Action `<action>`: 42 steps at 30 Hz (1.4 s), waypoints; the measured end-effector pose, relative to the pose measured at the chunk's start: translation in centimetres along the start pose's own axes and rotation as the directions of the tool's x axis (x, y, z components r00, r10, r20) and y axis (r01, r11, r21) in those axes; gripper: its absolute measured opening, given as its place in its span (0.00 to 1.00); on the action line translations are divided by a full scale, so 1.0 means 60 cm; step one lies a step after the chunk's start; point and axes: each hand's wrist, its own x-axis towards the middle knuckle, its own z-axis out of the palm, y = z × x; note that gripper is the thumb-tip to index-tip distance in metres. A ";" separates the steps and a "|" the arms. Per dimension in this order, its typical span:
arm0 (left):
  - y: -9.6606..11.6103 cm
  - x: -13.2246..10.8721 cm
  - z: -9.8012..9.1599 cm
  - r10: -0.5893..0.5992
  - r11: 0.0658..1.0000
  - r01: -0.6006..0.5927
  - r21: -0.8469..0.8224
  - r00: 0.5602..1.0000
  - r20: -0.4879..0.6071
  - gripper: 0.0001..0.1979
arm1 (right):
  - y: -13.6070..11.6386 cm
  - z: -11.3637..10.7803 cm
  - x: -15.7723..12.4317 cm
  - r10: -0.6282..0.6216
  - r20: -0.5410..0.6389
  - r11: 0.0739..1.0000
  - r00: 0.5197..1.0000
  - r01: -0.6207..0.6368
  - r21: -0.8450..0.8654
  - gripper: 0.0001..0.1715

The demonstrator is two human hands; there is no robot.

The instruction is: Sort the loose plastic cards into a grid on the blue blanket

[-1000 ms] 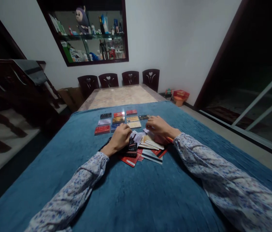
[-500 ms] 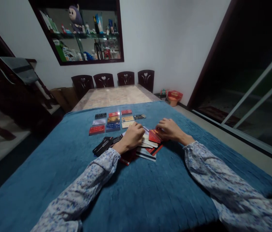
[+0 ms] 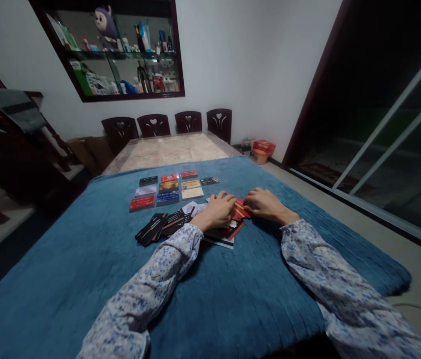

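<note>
My left hand rests over a loose pile of cards, fingers bent and closed at the left side of some red cards; what lies under its fingertips is hidden. From the right, my right hand has curled fingers closed on the edge of those red cards. A card with a black stripe pokes out below my left hand. Black cards lie fanned to its left. Beyond the pile sit small stacks in rows, among them a red stack, a blue stack and a cream stack.
A blue cloth covers the near part of the table; bare marble top shows at the far end. Several dark chairs stand behind it. A red bag is on the floor at the right.
My left hand has moved right, over the pale cards and up to the red ones. My right hand stays by the red cards. The view has turned slightly right.
</note>
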 end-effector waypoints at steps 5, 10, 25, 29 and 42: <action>-0.005 -0.006 0.009 0.020 1.000 -0.020 0.000 1.000 0.007 0.21 | -0.006 0.004 0.001 -0.040 0.001 0.999 0.999 0.040 0.019 0.16; -0.012 -0.010 0.012 0.013 1.000 -0.013 -0.007 1.000 0.014 0.23 | -0.006 0.016 0.001 -0.111 -0.062 0.990 0.992 0.116 0.076 0.16; -0.028 -0.013 -0.011 0.054 0.988 -0.043 -0.150 0.996 0.069 0.14 | -0.013 0.031 -0.001 -0.300 -0.256 0.874 0.919 0.372 0.312 0.18; -0.038 -0.013 -0.013 0.101 0.979 -0.083 -0.185 0.991 0.090 0.09 | -0.012 0.029 -0.004 -0.312 -0.254 0.858 0.915 0.387 0.338 0.19; -0.036 -0.027 -0.033 0.108 0.982 -0.099 -0.163 0.993 0.044 0.09 | -0.002 0.024 -0.004 -0.340 -0.232 0.870 0.911 0.398 0.291 0.19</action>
